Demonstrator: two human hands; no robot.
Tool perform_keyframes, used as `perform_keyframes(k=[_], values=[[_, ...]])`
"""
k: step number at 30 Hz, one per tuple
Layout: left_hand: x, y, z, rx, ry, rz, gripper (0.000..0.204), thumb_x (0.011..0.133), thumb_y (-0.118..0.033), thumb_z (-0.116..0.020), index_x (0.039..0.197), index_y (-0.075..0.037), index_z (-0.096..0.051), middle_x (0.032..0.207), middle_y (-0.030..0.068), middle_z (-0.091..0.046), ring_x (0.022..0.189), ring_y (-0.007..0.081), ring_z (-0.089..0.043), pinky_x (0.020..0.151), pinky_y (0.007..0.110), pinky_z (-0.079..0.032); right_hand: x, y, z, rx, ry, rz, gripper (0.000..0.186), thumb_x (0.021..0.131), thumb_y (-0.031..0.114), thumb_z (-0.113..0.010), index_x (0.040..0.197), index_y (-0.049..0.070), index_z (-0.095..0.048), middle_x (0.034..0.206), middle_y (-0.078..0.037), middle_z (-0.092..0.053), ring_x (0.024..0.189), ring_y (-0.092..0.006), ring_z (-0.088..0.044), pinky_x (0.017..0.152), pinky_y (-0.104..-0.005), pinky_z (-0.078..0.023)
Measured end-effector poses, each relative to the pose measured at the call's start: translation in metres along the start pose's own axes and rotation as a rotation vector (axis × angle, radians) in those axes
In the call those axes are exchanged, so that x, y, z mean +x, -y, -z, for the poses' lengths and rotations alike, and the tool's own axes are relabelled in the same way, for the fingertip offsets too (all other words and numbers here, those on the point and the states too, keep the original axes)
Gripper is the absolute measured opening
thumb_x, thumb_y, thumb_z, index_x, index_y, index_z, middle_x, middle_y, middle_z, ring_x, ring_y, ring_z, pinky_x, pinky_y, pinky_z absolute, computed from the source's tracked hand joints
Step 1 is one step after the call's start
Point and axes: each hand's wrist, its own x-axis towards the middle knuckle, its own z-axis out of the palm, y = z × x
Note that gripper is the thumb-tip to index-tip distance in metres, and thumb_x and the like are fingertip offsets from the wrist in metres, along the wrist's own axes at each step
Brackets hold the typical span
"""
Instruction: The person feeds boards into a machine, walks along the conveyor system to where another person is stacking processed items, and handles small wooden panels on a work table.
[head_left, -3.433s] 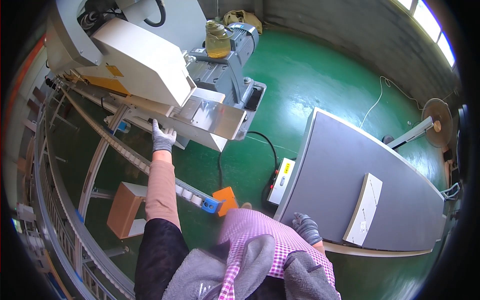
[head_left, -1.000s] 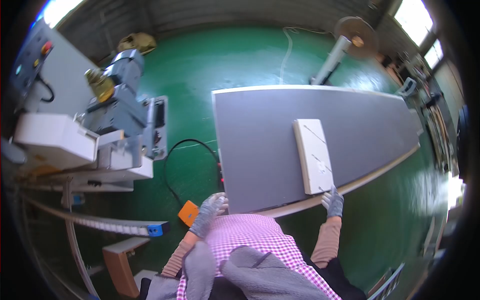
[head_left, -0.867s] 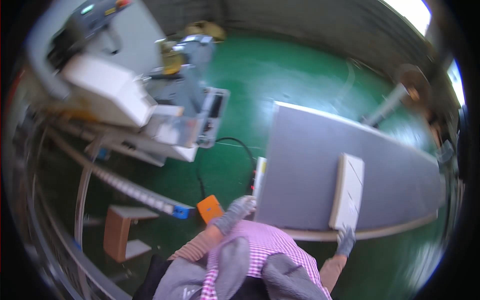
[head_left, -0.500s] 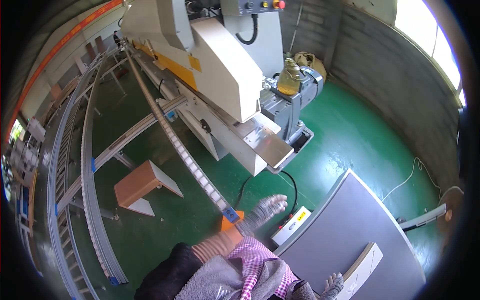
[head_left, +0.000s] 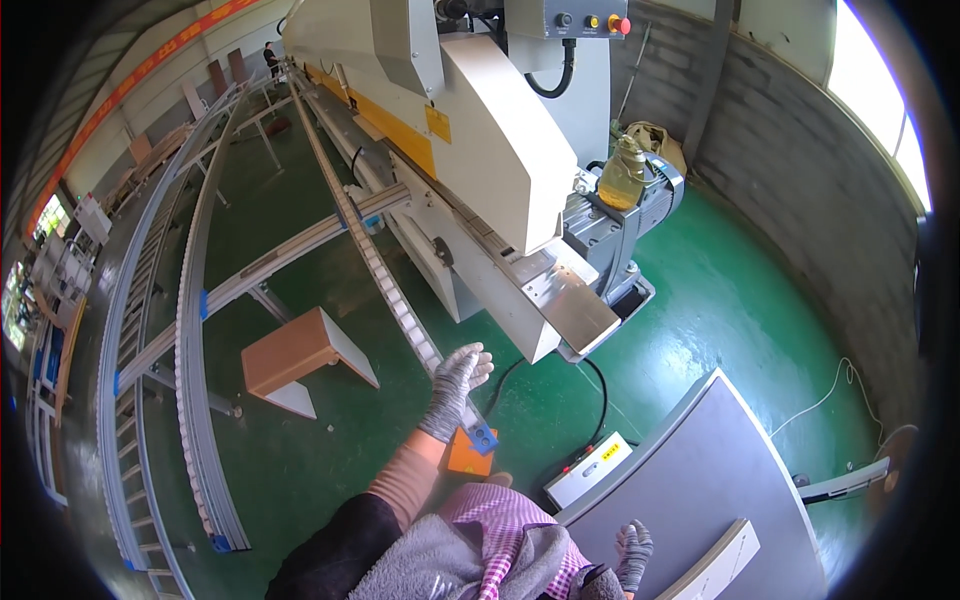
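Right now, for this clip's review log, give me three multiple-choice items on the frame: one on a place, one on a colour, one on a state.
1. Where is the left hand?
A. At the near end of the roller rail
B. On the grey table
C. On the yellow jar

2. What colour is the floor?
A. Red
B. Green
C. Bare grey

3. What state is the left hand in?
A. Clenched round a tool
B. Gloved, fingers spread, holding nothing
C. Bare and flat on the floor

Key: 1 A, the glove sits over the rail just above its blue end cap. 2 B, green paint runs all around the large cream machine. 3 B, a grey knit glove shows open fingers with nothing in them. The right hand, also gloved, is by the edge of the grey table.
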Motion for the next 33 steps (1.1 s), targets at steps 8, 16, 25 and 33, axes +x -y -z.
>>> perform_keyframes(k=[8, 16, 25, 33], values=[[0.03, -0.013, 0.0, -0.185, -0.169, 0.106, 0.029, 0.097, -0.027, -0.056, 0.119, -0.01, -0.061, 0.108, 0.012, -0.067, 0.093, 0.0238, -0.067, 0.086, 0.04, -0.054, -0.002, -0.001, -0.008, 0.038, -0.023, -0.002, 0.04, 0.096, 0.022, -0.058, 0.13, 0.002, -0.053, 0.111, -0.016, -0.065, 0.092, -0.0246, -0.065, 0.079, -0.0367, -0.054], [0.075, -0.016, 0.005, -0.063, -0.178, 0.091, 0.029, 0.097, -0.027, -0.055, 0.122, -0.013, -0.059, 0.11, 0.0128, -0.067, 0.093, 0.025, -0.067, 0.084, 0.04, -0.055, -0.019, -0.006, -0.023, 0.022, -0.108, -0.027, 0.042, 0.096, 0.023, -0.058, 0.132, 0.001, -0.052, 0.112, -0.018, -0.065, 0.095, -0.0262, -0.066, 0.081, -0.038, -0.055], [0.12, -0.013, 0.022, -0.138, -0.195, 0.107, 0.033, 0.099, -0.029, -0.052, 0.128, -0.014, -0.055, 0.119, 0.0146, -0.063, 0.099, 0.027, -0.065, 0.089, 0.042, -0.052, -0.034, 0.008, -0.056, 0.114, -0.101, -0.05, 0.044, 0.097, 0.026, -0.056, 0.133, 0.001, -0.051, 0.12, -0.023, -0.062, 0.105, -0.033, -0.064, 0.087, -0.0417, -0.054], [0.155, -0.026, 0.023, -0.183, -0.2, 0.051, 0.034, 0.098, -0.029, -0.054, 0.129, -0.014, -0.054, 0.124, 0.0159, -0.061, 0.105, 0.0285, -0.063, 0.091, 0.043, -0.05, -0.017, 0.041, -0.076, 0.082, -0.074, -0.039, 0.046, 0.096, 0.027, -0.058, 0.134, 0.0, -0.051, 0.118, -0.022, -0.063, 0.102, -0.0315, -0.065, 0.089, -0.0414, -0.053]])
